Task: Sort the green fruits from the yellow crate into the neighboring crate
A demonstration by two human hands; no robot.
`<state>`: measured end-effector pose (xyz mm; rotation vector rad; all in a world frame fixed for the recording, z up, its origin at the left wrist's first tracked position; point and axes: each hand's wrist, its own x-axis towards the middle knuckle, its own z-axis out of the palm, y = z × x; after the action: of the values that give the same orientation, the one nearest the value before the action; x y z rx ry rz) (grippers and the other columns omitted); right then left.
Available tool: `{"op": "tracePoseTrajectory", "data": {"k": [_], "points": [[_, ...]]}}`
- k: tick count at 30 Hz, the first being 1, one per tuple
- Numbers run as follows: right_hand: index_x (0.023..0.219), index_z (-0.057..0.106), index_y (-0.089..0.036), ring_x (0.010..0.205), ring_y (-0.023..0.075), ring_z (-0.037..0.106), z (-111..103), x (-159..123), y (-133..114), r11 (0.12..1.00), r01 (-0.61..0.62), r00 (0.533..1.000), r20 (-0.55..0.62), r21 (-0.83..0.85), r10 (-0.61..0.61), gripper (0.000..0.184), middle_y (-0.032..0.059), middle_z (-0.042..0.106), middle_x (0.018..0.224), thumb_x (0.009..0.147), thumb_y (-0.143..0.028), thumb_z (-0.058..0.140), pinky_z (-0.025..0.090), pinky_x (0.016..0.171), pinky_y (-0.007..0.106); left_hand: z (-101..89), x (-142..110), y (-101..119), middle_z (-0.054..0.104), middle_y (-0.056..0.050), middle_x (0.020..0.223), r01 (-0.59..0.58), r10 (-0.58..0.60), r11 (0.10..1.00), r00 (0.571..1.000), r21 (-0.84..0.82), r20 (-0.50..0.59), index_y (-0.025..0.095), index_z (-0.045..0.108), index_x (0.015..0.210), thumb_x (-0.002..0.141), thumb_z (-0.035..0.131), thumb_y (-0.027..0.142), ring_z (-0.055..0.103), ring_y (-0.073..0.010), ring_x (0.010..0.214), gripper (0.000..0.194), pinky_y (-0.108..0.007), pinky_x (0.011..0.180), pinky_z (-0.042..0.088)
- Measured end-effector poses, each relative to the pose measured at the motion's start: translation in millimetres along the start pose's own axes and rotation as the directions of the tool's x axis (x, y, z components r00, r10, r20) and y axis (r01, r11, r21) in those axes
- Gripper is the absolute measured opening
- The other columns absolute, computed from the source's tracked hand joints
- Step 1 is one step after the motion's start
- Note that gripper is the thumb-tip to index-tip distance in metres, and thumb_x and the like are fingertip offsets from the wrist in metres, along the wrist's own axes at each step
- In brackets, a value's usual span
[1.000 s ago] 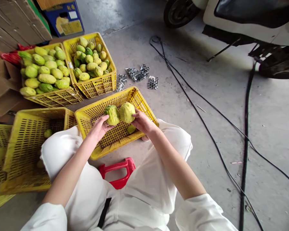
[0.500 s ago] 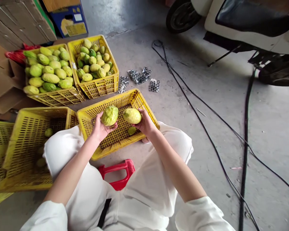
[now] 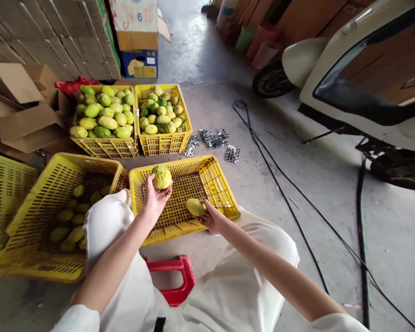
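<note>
In my left hand point(image 3: 157, 199) a large bumpy yellow-green lemon point(image 3: 162, 177) rests in curled fingers, held above the left half of a yellow plastic crate point(image 3: 224, 196). My right hand point(image 3: 210, 216) grips the end of a smoother, longer lemon point(image 3: 195, 207) low over the crate's right front part. No other fruit shows in this crate; the hands and lemons cover some of its floor. At my left knee, another yellow crate point(image 3: 31, 230) has several lemons point(image 3: 76, 234) at its bottom, partly hidden by the knee.
Behind are two yellow crates point(image 3: 105, 148) point(image 3: 164, 144) heaped with lemons. Crumpled silvery packaging point(image 3: 214, 138) lies beside them. Cardboard boxes point(image 3: 24, 120) fill the left. A red plastic stool point(image 3: 188, 283) is between my legs. Cables point(image 3: 283, 177) and a white scooter point(image 3: 307, 69) are at right.
The view has tilted up and moved left. My right hand has lowered its lemon into the crate, farther from my left hand. The left hand still holds the bumpy lemon.
</note>
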<state>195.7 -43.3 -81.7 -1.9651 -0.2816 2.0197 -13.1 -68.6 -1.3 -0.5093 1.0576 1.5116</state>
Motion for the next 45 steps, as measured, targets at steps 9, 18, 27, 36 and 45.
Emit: {"op": "tracePoseTrajectory", "data": {"k": [9, 18, 27, 36, 45], "points": [[0.102, 0.059, -0.022, 0.062, 0.0135, 0.065, 113, 24, -45, 1.0, 0.006, 1.0, 0.009, 0.023, -0.006, 0.017, 0.0029, 0.064, 0.081, 0.11, -0.036, 0.054, 0.045, 0.045, 0.016, 1.2, -10, 22, 0.071, -0.006, 0.086, -0.03, 0.029, 1.0, 0.996, -0.008, -0.084, 0.019, 0.067, 0.095, 0.105, 0.059, 0.038, 0.068, -0.0138, 0.071, 0.022, -0.017, 0.056, 0.054], [0.109, 0.058, -0.022, 0.062, 0.0148, 0.062, 204, 39, -99, 0.995, 0.068, 0.995, 0.073, 0.066, -0.073, 0.017, 0.003, 0.062, 0.081, 0.109, -0.039, 0.054, 0.051, 0.046, 0.018, -10.0, -3, 29, 0.073, -0.009, 0.093, -0.092, 0.088, 0.995, 0.991, -0.029, -0.103, 0.019, 0.07, 0.096, 0.104, 0.062, 0.037, 0.066, -0.0142, 0.074, 0.021, -0.019, 0.056, 0.051], [0.139, 0.055, -0.034, 0.11, 0.0113, 0.076, 249, 53, -226, 0.777, 0.498, 0.806, 0.124, 0.385, -0.578, 0.032, 0.0027, 0.065, 0.132, 0.109, -0.04, 0.045, 0.064, 0.083, 0.021, -6.8, -4, 36, 0.071, -0.008, 0.102, -0.078, 0.073, 0.997, 0.982, -0.019, -0.172, 0.022, 0.067, 0.101, 0.103, 0.062, 0.039, 0.067, -0.0166, 0.086, 0.018, -0.02, 0.062, 0.052], [0.099, 0.056, -0.029, 0.094, 0.0178, 0.079, 132, 83, -92, 0.908, 0.408, 0.909, 0.047, 0.099, -0.414, 0.013, 0.0021, 0.074, 0.1, 0.094, -0.032, 0.067, 0.064, 0.08, 0.027, -4.4, -6, 34, 0.069, -0.007, 0.096, -0.043, 0.041, 0.999, 0.991, -0.01, -0.126, 0.02, 0.066, 0.098, 0.105, 0.058, 0.037, 0.063, -0.0144, 0.077, 0.019, -0.019, 0.058, 0.047], [0.099, 0.062, -0.024, 0.078, 0.0163, 0.078, 4, 61, -34, 0.888, 0.381, 0.905, -0.094, -0.258, -0.416, 0.014, 0.0035, 0.079, 0.09, 0.086, -0.018, 0.067, 0.06, 0.073, 0.025, -3.4, -9, 27, 0.068, -0.006, 0.089, -0.028, 0.028, 1.0, 0.997, -0.006, -0.071, 0.019, 0.066, 0.094, 0.104, 0.059, 0.034, 0.063, -0.0143, 0.076, 0.019, -0.019, 0.058, 0.047]]}}
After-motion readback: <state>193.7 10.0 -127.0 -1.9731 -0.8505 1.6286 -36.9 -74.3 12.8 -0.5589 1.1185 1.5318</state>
